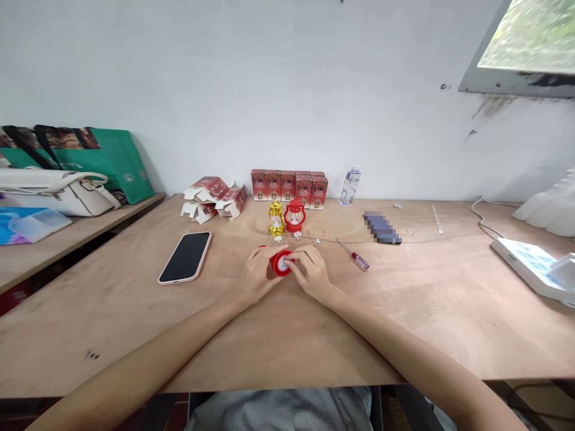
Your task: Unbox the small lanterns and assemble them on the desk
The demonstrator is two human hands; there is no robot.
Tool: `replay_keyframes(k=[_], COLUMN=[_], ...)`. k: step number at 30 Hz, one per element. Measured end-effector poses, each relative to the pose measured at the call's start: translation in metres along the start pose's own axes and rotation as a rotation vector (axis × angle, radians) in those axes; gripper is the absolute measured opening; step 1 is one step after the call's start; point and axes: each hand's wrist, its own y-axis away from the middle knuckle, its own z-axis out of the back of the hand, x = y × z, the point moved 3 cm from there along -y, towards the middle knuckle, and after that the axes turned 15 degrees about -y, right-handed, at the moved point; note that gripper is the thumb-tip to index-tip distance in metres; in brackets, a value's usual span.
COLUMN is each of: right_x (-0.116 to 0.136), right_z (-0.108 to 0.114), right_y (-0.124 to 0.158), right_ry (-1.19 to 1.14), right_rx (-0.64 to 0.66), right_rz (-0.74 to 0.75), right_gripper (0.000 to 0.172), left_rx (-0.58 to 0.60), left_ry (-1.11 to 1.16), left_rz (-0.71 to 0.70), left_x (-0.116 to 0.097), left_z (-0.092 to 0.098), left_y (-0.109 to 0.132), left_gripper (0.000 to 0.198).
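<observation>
Both my hands meet at the middle of the wooden table [278, 335] around a small red lantern [280, 263] lying on its side. My left hand [257, 274] grips it from the left, and my right hand [311, 272] pinches at its round end from the right. Just behind stand a gold lantern [275, 219] and a red lantern [294, 216], both upright. A red-handled screwdriver [354, 255] lies to the right of my right hand. Several tiny clear parts [296, 238] lie in front of the standing lanterns.
A black phone [185, 257] in a pink case lies to the left. Red boxes [289, 185] line the wall, with opened boxes [214, 198] beside them and a water bottle [350, 185]. A white bag [58, 193] and green bag [112, 160] sit far left; a white device [530, 266] far right.
</observation>
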Motion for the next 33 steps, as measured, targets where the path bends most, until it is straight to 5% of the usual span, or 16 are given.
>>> replay_keyframes(k=[12,33], right_x=[-0.011,-0.008], right_z=[-0.001,-0.006], right_y=[0.003,0.003], right_ry=[-0.046,-0.130], right_rx=[0.129,0.091], right_rz=[-0.034,-0.175], right_gripper=[0.016,0.013], left_rx=[0.077,0.017], left_ry=[-0.049,-0.035], left_rz=[-0.166,-0.084], left_x=[0.000,-0.001], left_z=[0.000,0.002], left_y=[0.003,0.002], left_gripper=[0.049,0.042])
